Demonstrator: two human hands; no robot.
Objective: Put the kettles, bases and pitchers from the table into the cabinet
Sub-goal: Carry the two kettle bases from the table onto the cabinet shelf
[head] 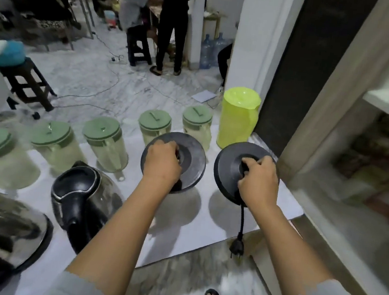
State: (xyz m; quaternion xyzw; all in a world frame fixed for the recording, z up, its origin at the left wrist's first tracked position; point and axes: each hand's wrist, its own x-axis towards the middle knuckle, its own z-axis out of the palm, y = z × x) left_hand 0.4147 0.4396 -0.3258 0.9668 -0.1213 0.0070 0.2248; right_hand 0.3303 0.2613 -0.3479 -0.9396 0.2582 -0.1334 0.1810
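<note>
Here, left hand (162, 162) and right hand (258, 179) each clamped on a round black kettle base (193, 158), (228, 166) lifted off the white table (206, 230); open cabinet (366, 165) lies right, nearest the right hand.

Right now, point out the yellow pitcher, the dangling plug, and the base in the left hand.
yellow pitcher (236, 125), head view, on its side wall.
plug (236, 246), head view, on the plug body at the cord's end.
left base (193, 161), head view, on its right rim.
</note>
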